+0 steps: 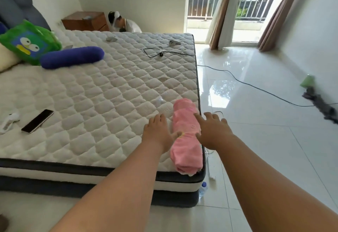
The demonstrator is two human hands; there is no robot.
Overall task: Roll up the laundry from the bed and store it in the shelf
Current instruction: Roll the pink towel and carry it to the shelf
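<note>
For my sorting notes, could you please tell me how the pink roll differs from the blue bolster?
The pink roll lies at the near right corner of the bed; the blue bolster lies far left. The roll is creased cloth; the bolster smooth plush. Both are long cylinders.

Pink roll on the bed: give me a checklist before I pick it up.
1. Pink roll fully rolled: ok.
2. Left hand gripping it: not ok, fingers straight, thumb just touching.
3. Right hand gripping it: not ok, open on the other side.
4. Roll safely on the mattress: not ok, it lies right along the edge.
5. Loose ends tucked: cannot tell.
6. Shelf located: cannot tell, none in view.
</note>
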